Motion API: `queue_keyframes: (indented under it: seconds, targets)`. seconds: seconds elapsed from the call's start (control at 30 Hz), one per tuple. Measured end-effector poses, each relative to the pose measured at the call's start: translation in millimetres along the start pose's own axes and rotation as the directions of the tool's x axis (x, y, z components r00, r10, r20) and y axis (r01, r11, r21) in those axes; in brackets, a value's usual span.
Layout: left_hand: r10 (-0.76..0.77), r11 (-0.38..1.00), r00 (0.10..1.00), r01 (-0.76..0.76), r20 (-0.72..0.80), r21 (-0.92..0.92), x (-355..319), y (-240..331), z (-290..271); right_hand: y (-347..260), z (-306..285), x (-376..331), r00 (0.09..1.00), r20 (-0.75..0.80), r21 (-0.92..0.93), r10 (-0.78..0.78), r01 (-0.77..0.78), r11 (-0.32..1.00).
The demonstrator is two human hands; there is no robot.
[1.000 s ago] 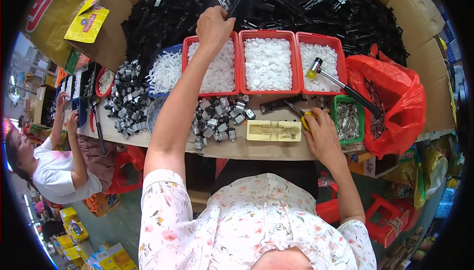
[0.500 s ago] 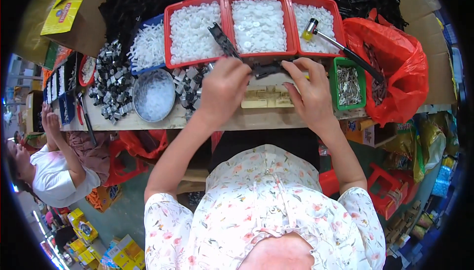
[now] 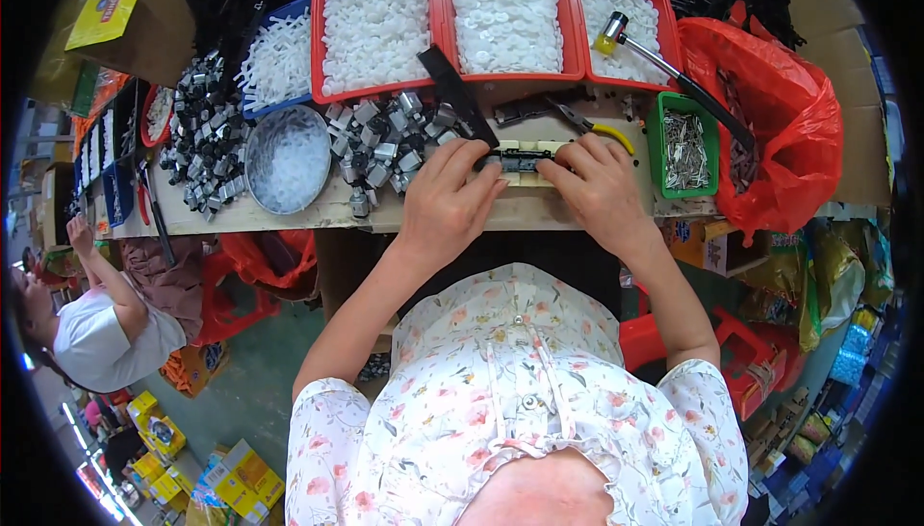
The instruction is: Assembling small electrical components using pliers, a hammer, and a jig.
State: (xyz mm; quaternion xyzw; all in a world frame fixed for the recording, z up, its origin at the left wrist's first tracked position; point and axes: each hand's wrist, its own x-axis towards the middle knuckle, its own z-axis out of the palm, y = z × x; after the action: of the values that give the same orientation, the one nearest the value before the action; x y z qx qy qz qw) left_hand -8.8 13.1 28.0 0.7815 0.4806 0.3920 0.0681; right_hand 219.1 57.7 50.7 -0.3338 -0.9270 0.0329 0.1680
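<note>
A dark, narrow plastic part [image 3: 522, 162] lies in the cream-coloured block fixture [image 3: 525, 179] at the front of the bench. My left hand [image 3: 445, 197] is closed at its left end. From those fingers a long, flat black strip [image 3: 456, 93] slants up and to the left; whether it is joined to the part I cannot tell. My right hand [image 3: 599, 189] has its thumb and fingertips closed on the part's right end. Just behind the fixture lie another black piece [image 3: 539, 105] and pliers [image 3: 592, 127] with yellow-and-black handles.
Red trays [image 3: 377, 30] of small white pieces line the back. Metal-and-black pieces [image 3: 371, 136] lie heaped left, beside a round metal bowl [image 3: 289, 162]. A green bin [image 3: 685, 146], a hammer [image 3: 683, 78] and a red bag [image 3: 784, 112] are at right. A co-worker [image 3: 115, 324] sits at far left.
Both hands have come down to the fixture, where the dark part now lies between them. The pliers and the black piece behind are uncovered. The whole view has shifted slightly.
</note>
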Motion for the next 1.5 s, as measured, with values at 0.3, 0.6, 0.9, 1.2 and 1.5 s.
queue_keyframes:
  seconds: [0.3,0.6,0.9,1.2,1.5]
  targets:
    - [-0.062,0.98,0.987,0.089,-0.15,0.18,-42.9,4.9,-39.1,3.1,-2.3,8.0,0.983,0.096,-0.111,-0.155,0.166,0.98]
    - [-0.384,0.839,0.846,0.487,-0.37,0.242,-87.8,-13.5,-62.7,-7.9,-8.9,22.7,0.985,0.139,0.012,-0.105,0.104,0.994]
    - [-0.514,0.838,0.821,0.543,-0.248,0.057,-84.4,-23.9,-61.6,-66.2,28.3,50.7,0.98,0.073,0.191,-0.184,0.168,0.967]
    - [-0.624,0.781,0.77,0.619,-0.131,-0.078,-82.6,-30.9,-69.4,-94.2,61.8,73.5,0.97,-0.003,0.205,-0.241,0.237,0.95]
    - [-0.805,0.411,0.588,0.644,0.075,-0.645,-84.7,-24.9,-67.9,-95.3,73.5,76.6,0.968,-0.078,0.171,-0.24,0.25,0.953]
